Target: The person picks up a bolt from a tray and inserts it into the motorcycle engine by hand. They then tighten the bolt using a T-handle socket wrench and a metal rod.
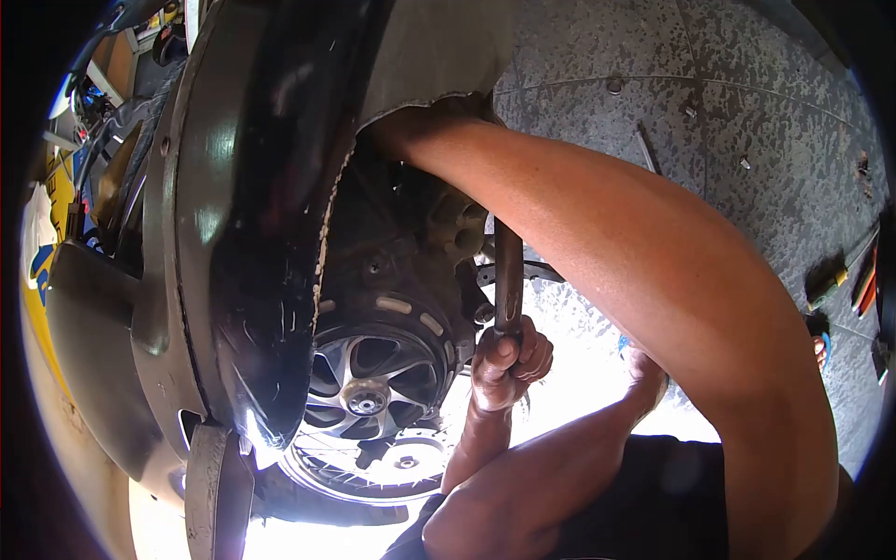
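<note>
A dark metal bar (509, 275) stands nearly upright, and the fingers of my left hand (511, 364) are wrapped round its lower end. The top of the bar passes behind my right forearm. My right arm (569, 201) reaches across from the lower right into an opening under the edge of the scooter's body panel (271, 233). My right hand is hidden inside there, so its fingers do not show. Close to both arms is the dark engine casing (383, 243), with a round bladed fan wheel (366, 397) below it.
A spoked wheel (406, 462) shows under the fan. On the grey tiled floor (747, 103) lie a thin metal rod (646, 147), small bits and a tool with a yellowish handle (827, 287). My bent knee (513, 495) is below my left hand. Strong sunlight washes out the lower middle.
</note>
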Tool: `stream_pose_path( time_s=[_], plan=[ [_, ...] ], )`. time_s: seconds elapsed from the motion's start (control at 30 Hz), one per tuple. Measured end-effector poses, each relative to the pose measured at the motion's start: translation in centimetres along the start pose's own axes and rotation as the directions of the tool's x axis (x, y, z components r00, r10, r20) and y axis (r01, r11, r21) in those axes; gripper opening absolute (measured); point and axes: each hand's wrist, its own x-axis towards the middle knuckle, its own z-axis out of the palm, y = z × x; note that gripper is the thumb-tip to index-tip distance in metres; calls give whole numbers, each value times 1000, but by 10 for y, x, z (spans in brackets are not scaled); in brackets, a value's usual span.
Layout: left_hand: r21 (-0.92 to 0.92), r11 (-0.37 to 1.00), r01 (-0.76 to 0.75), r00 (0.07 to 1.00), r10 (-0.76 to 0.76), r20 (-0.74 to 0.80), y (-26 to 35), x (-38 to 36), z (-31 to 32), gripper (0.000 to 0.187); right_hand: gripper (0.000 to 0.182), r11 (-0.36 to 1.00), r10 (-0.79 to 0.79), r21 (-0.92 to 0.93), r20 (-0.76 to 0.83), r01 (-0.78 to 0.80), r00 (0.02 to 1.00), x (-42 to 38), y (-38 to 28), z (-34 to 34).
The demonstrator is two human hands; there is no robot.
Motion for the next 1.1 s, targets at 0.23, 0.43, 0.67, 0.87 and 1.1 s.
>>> stream_pose_path(
  time_s=[0.23, 0.43, 0.67, 0.87, 1.1],
  plan=[
    [11, 1000, -4, 1000, 4, 10, -1, -1, 0, 45, 46, 1000, -13, 14, -5, 13, 1000, 1, -5, 4],
    [58, 998, 8, 998, -12, 57, -2, 0, -3, 44, 46, 1000, -23, 11, -7, 24, 1000, 2, -8, 1],
    [30, 1000, -3, 1000, 2, 24, -3, 0, 2, 44, 47, 999, -20, 29, 0, 20, 1000, -8, -10, -1],
    [90, 996, 3, 999, 2, -52, 1, 5, 11, 45, 47, 999, 8, 47, 26, -9, 1000, -21, -6, -8],
    [253, 967, 31, 984, 16, -180, 9, 5, 29, 49, 48, 997, 34, 70, 42, -37, 999, -32, -4, -14]
  ],
)
